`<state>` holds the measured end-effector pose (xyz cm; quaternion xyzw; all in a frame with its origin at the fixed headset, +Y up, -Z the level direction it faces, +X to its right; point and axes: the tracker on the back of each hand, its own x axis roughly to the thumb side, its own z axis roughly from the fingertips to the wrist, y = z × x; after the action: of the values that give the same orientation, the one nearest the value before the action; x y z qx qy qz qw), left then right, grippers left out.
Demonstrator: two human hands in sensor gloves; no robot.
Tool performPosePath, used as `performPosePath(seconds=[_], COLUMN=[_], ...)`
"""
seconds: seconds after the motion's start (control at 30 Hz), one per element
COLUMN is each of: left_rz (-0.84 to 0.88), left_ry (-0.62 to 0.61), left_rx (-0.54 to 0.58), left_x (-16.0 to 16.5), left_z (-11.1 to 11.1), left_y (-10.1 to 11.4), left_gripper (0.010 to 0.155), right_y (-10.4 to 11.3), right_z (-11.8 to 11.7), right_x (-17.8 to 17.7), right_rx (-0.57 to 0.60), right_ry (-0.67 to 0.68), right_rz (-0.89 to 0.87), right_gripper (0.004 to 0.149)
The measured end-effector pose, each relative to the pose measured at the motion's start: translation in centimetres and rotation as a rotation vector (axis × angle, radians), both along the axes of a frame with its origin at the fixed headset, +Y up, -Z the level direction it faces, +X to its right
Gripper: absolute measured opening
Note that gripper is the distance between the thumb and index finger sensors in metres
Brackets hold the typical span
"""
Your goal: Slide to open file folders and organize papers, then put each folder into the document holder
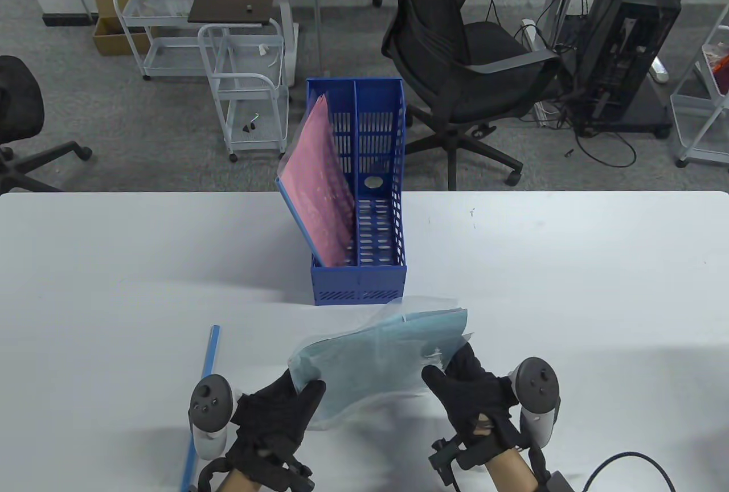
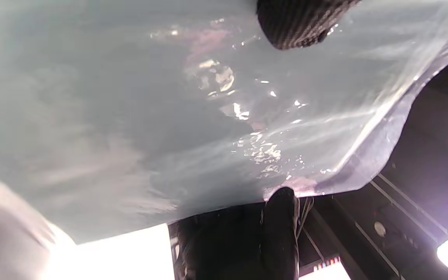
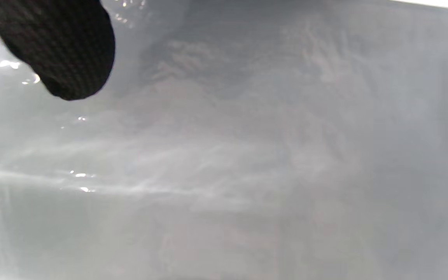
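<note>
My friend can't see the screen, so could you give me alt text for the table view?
Two gloved hands, the left hand and the right hand, each grip an end of a clear folder with blue papers above a white table. Behind it stands a blue document holder, a pink folder leaning in its left compartment. A blue slide bar lies at left.

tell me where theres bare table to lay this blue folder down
Bare table lies right of the document holder, and more left of it, beyond the blue slide bar. It is crowded in front of the holder, where both hands hold the blue folder.
</note>
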<state>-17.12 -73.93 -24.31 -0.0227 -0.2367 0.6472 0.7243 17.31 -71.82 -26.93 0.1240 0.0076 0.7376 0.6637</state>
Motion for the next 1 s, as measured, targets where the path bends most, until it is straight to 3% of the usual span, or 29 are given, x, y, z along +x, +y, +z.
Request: performPosePath(seconds=[0.13, 0.2, 0.27, 0.33, 0.43, 0.6, 0.67, 0.77, 0.83, 1.0], left_rz=[-0.089, -0.064, -0.091, -0.089, -0.019, -0.058, -0.056, 0.010, 0.008, -0.030], left_ry=[-0.095, -0.115, -0.120, -0.054, 0.170, 0.282, 0.248, 0.054, -0.033, -0.078], left_rx=[-0.092, -0.110, -0.097, -0.075, -0.052, 0.057, 0.053, 0.014, 0.012, 0.059], left_x=[0.1, 0.2, 0.1, -0.2, -1.1, -1.3, -1.4, -1.3, -1.1, -1.1], left_z=[-0.7, -0.7, -0.7, -0.5, 0.1, 0.7, 0.6, 0.0, -0.2, 0.0], left_y=[-1.0, -1.0, -0.8, -0.6, -0.4, 0.3, 0.4, 0.5, 0.6, 1.4], left_gripper=[0.051, 0.051, 0.051, 0.054, 0.058, 0.046, 0.046, 0.047, 0.047, 0.047], right_y=[-0.8, -0.8, -0.5, -0.3, -0.3, -0.3, -0.2, 0.3, 0.8, 1.6], right_z=[-0.4, -0.4, -0.3, -0.3, -0.2, 0.0, 0.0, 0.0, 0.1, 0.5], right_x=[0.2, 0.3, 0.5, 0.6, 0.7, 0.2, 0.3, 0.6, 0.9, 1.1], right_rx=[-0.031, -0.039, -0.028, -0.014, -0.006, 0.015, 0.020, 0.031, 0.052, 0.109], right_ry=[0.005, 0.012, -0.033, -0.053, -0.065, -0.037, -0.018, 0.008, -0.007, -0.041], right_rz=[-0.034, -0.049, -0.014, -0.015, -0.047, -0.052, -0.065, -0.079, -0.076, -0.102], right_gripper=[0.079, 0.072, 0.055, 0.045, 0.044, 0.047, 0.058, 0.070, 0.067, 0.055])
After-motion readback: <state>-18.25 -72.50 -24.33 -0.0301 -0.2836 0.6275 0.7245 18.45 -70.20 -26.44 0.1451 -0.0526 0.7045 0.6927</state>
